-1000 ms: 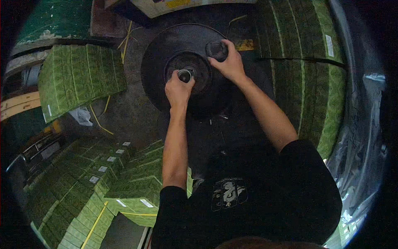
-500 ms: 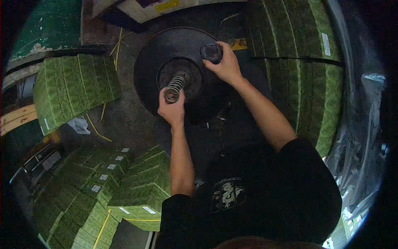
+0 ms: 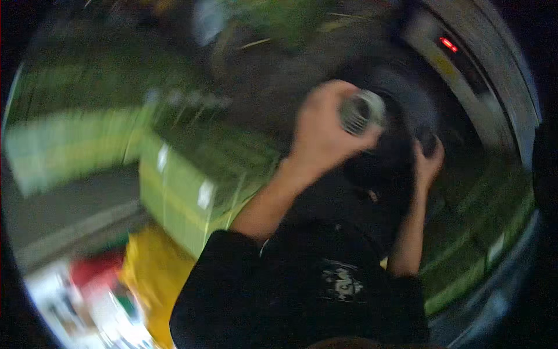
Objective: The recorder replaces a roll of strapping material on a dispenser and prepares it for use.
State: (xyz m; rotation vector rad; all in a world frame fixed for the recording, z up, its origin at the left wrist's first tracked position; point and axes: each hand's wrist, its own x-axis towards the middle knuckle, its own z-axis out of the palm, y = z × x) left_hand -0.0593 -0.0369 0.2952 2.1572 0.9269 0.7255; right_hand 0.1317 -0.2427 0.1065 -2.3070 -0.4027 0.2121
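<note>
The left hand (image 3: pixel 321 132) is closed around a metal spring (image 3: pixel 361 111), lifted above the black disc (image 3: pixel 401 110), while the right hand (image 3: pixel 427 164) grips a dark knob (image 3: pixel 426 141) near the disc's right edge.

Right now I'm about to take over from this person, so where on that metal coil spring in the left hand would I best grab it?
Probably around its ribbed side. The left hand already wraps the coil spring that way, leaving one round end open toward the dark disc. Coming in from that free end side looks easiest, though the picture is blurred. The right hand rests on the disc.
</note>
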